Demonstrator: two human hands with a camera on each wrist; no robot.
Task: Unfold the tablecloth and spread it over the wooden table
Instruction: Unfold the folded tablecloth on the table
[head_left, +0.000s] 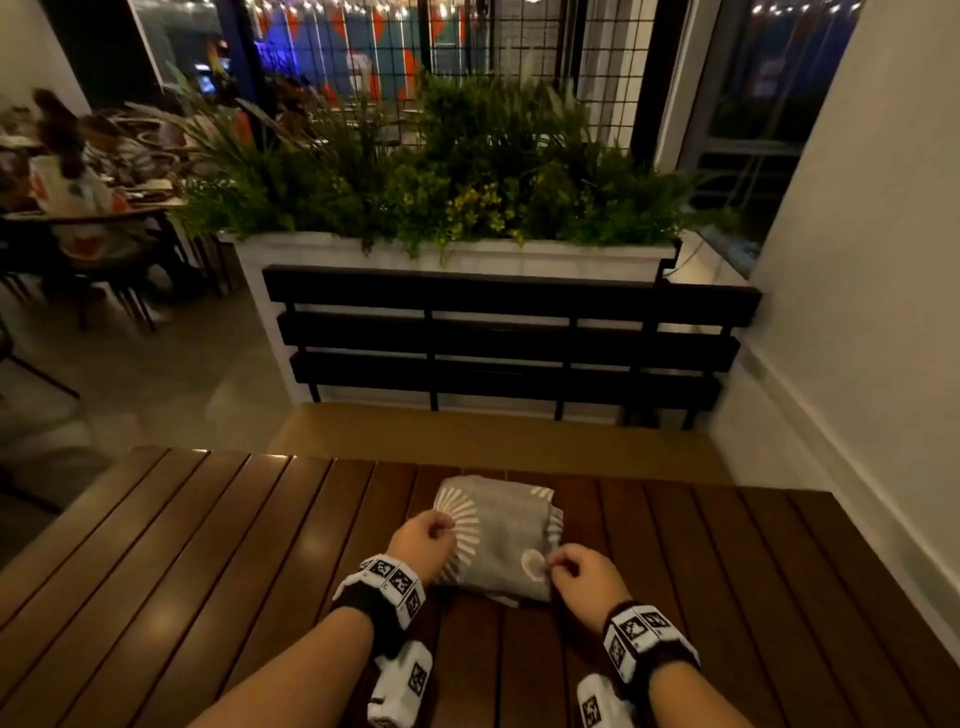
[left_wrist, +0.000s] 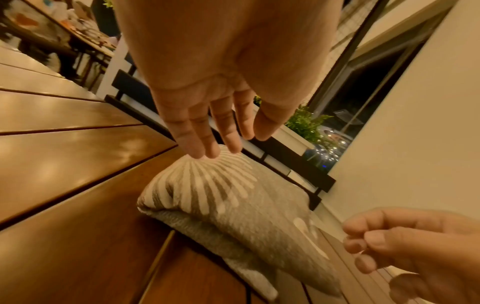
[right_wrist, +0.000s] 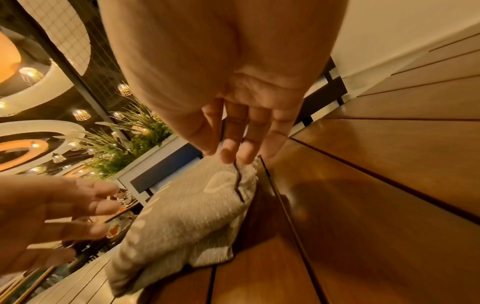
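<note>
A folded grey tablecloth (head_left: 498, 535) with white sunburst prints lies on the dark slatted wooden table (head_left: 208, 545), near its far edge. My left hand (head_left: 441, 525) is at the cloth's left edge. In the left wrist view its fingers (left_wrist: 205, 144) are nearly straight, with the tips touching the top fold of the tablecloth (left_wrist: 233, 205) and the thumb held apart. My right hand (head_left: 558, 564) is at the cloth's near right corner. In the right wrist view its fingertips (right_wrist: 233, 156) reach that corner of the tablecloth (right_wrist: 182, 216). I see no fabric pinched or lifted.
A black slatted bench (head_left: 509, 338) stands beyond the table, backed by a white planter (head_left: 452, 254) full of green plants. A white wall (head_left: 857, 312) runs along the right. People sit at another table (head_left: 67, 182) far left. Bare slats stretch to both sides of the cloth.
</note>
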